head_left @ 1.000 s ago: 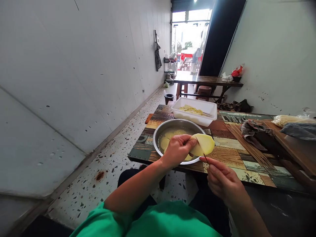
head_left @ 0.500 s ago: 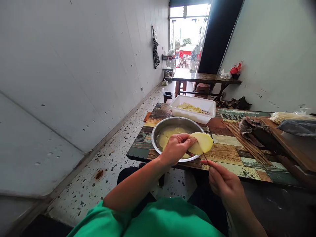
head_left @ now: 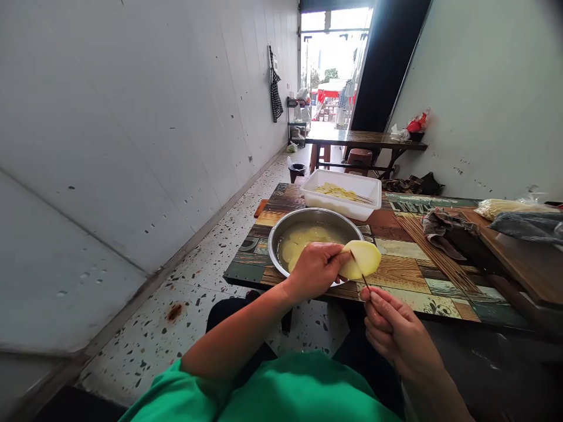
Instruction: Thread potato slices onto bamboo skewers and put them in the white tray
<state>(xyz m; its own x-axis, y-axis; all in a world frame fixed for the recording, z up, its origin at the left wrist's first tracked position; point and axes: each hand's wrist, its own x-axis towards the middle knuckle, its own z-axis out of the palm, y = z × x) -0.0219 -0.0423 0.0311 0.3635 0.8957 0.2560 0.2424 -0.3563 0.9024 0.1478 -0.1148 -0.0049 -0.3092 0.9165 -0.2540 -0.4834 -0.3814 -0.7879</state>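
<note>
My left hand (head_left: 319, 268) pinches the left edge of a pale yellow potato slice (head_left: 368, 258) over the near rim of a metal basin (head_left: 273, 246). My right hand (head_left: 393, 328) is closed on a thin wooden skewer (head_left: 365, 282), whose upper part lies across the face of the slice, its tip near my left fingertips. Whether the skewer passes through the slice there, I cannot tell for sure. Several more potato slices (head_left: 303, 235) sit in cloudy water inside the basin.
Behind the basin stands a white plastic tub (head_left: 341, 206) with skewered slices (head_left: 338, 191). To the right lie a bundle of bare skewers (head_left: 435, 252), a crumpled cloth (head_left: 446, 231) and a wooden board (head_left: 519, 252) bearing plastic bags. A white wall (head_left: 132, 146) runs along the left.
My right hand has moved up towards the slice, and the skewer's tip now reaches further across it. The slice has tilted slightly and shifted a little right.
</note>
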